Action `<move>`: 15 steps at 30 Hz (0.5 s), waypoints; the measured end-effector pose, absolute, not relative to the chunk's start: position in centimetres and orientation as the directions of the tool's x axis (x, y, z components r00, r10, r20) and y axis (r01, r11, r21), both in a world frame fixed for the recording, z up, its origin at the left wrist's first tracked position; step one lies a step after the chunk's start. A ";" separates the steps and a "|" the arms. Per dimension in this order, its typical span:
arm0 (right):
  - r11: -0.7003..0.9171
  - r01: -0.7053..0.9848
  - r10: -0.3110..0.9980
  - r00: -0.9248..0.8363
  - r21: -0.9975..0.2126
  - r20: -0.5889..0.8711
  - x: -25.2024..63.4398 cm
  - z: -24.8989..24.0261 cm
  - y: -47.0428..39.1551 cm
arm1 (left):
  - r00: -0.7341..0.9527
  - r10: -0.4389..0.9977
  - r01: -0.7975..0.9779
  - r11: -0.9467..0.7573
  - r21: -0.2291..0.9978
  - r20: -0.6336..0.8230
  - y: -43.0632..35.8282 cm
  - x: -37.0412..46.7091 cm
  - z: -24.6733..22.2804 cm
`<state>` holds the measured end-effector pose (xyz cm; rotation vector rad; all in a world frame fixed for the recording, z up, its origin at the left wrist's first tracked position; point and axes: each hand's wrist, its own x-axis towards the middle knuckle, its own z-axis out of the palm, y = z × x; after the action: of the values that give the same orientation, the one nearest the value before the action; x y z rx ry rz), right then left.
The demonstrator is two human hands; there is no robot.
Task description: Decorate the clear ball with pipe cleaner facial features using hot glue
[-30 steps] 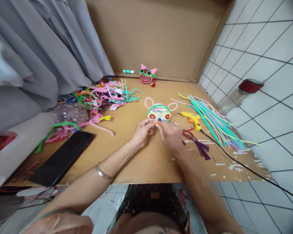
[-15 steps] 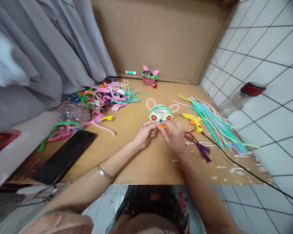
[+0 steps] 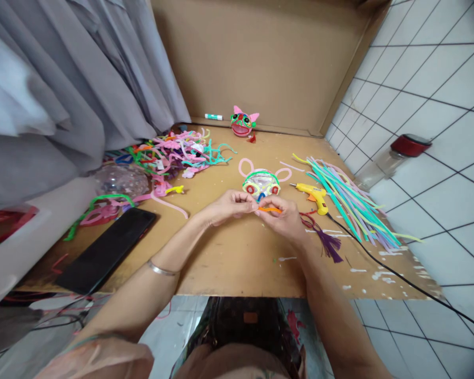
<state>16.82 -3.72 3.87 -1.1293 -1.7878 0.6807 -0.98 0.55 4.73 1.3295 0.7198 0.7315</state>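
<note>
An orange pipe cleaner [image 3: 270,209] is pinched between my two hands, just above the table. My left hand [image 3: 234,207] has thumb and forefinger closed at its left end. My right hand [image 3: 285,217] grips it farther along, with the orange length showing over the fingers. Right behind my fingertips lies an animal face made of pipe cleaners [image 3: 261,180], with pink loop ears, a green arch, red round eyes and a blue piece at the bottom. My hands hide its lower edge.
A yellow glue gun [image 3: 315,197] with a black cord and a bundle of pipe cleaners [image 3: 343,200] lie to the right, near a purple tassel [image 3: 327,245]. Leftward are a tangled heap of pipe cleaners [image 3: 181,152] and a black phone [image 3: 108,251]. A finished-looking face [image 3: 242,122] stands behind.
My left hand has shifted slightly left and its fingers have straightened somewhat. More of the orange pipe cleaner shows at my right hand. The face on the table stays in place.
</note>
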 end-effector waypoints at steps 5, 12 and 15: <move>0.404 0.514 0.914 -0.189 -0.757 0.360 16.9 4.1 -3.7 | 0.433 0.900 -0.134 0.022 0.991 0.038 0.4 -0.3 4.3; 0.495 0.758 0.773 -0.160 -0.425 0.614 16.2 3.3 -3.5 | 0.230 0.973 -0.332 0.068 0.941 0.011 -0.3 1.8 3.2; 0.452 0.810 0.747 -0.114 -0.374 0.656 15.5 2.7 -3.7 | 0.206 0.979 -0.385 0.093 0.918 -0.013 -0.4 2.0 3.2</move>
<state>15.55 -3.73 2.71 -1.3133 -1.8742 -0.0971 2.04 -0.37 3.19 0.9620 0.7962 1.1895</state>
